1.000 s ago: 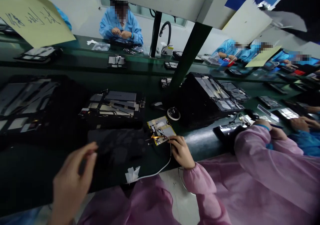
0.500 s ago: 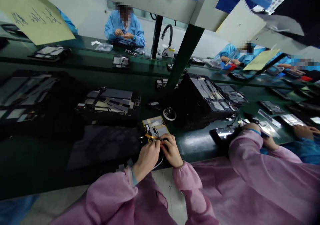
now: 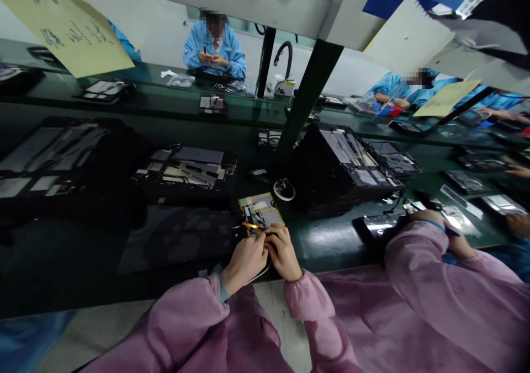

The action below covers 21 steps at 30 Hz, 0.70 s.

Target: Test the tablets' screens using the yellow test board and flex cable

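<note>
My left hand (image 3: 245, 261) and my right hand (image 3: 284, 252) meet at the bench's front edge, fingertips pinched together. A thin orange flex cable (image 3: 250, 225) juts out leftward from the left fingertips. Whatever sits between the right fingers is covered by the fingers themselves. Just beyond both hands lies a flat battery pack (image 3: 268, 214) with yellow edges and grey cells. A white cable (image 3: 261, 274) curves below my hands. To the left, a dark flat panel (image 3: 174, 240) rests on the bench.
Stacks of opened tablet-like devices stand left (image 3: 186, 166) and right (image 3: 348, 169). A white ring-shaped roll (image 3: 284, 189) lies behind the battery pack. A green post (image 3: 310, 91) rises beyond it. At right, a co-worker's pink sleeve (image 3: 418, 246) is close by.
The view has shifted slightly, so the bench items appear a little farther right. My hands stay pinched together in nearly the same place, their fingers slightly closer.
</note>
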Each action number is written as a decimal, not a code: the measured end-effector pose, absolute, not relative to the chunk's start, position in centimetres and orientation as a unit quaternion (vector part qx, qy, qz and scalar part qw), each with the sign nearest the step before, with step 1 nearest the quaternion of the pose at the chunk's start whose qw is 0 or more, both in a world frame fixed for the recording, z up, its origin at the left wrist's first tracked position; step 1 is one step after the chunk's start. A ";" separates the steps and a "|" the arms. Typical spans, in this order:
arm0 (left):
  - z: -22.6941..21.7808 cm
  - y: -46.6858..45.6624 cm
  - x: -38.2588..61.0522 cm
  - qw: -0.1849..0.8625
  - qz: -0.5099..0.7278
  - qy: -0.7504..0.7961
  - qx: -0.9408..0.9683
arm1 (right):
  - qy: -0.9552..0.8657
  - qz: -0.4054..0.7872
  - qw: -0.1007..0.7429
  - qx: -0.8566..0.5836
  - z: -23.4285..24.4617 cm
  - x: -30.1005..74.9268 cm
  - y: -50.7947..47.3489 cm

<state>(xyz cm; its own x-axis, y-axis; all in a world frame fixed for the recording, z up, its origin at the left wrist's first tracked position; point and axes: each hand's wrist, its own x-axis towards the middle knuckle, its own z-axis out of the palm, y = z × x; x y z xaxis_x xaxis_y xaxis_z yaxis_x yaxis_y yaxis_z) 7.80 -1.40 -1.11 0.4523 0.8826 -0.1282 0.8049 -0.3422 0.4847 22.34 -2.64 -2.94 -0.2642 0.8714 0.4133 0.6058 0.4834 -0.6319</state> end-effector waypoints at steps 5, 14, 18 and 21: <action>0.3 -1.3 6.5 0.272 0.092 0.515 0.808 | -0.766 0.176 0.371 -0.495 -1.9 22.6 -2.2; 1.9 4.6 2.5 0.078 0.154 0.586 0.792 | -0.722 0.064 0.215 -0.654 -0.5 17.0 3.0; 0.4 5.2 1.4 0.096 0.155 0.568 0.803 | -0.728 0.017 0.122 -0.675 -1.7 14.6 4.1; -0.2 5.3 0.6 0.106 0.153 0.550 0.814 | -0.730 -0.001 0.089 -0.677 -2.1 14.4 4.3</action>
